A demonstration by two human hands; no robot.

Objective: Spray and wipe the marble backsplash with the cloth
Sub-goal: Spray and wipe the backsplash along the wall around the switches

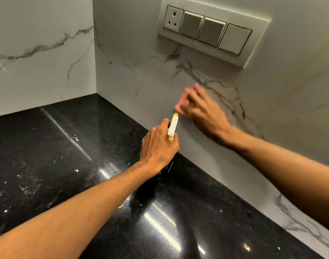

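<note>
On my feed, a white marble backsplash (137,75) with grey veins wraps round an inside corner, covering the left wall and the wall ahead. Below it lies a glossy black stone desk (48,146) with a few pale crumbs (76,138) scattered on it and streaks of reflected light.

Near the middle I see the left hand (158,144) reaching forward with its fingers curled round a spray bottle (173,126). Only the bottle's white and yellow head shows above the fist. It points at the backsplash just ahead and is close to it.

Just right of the bottle, a pink cloth (182,101) lies flat against the backsplash, above the desk and below the switches. The right hand (202,111) presses on it with spread, straight fingers. Both the hand and the cloth are blurred.

At upper right, a switch panel (208,32) with one socket and three rocker switches is set into the wall.
</note>
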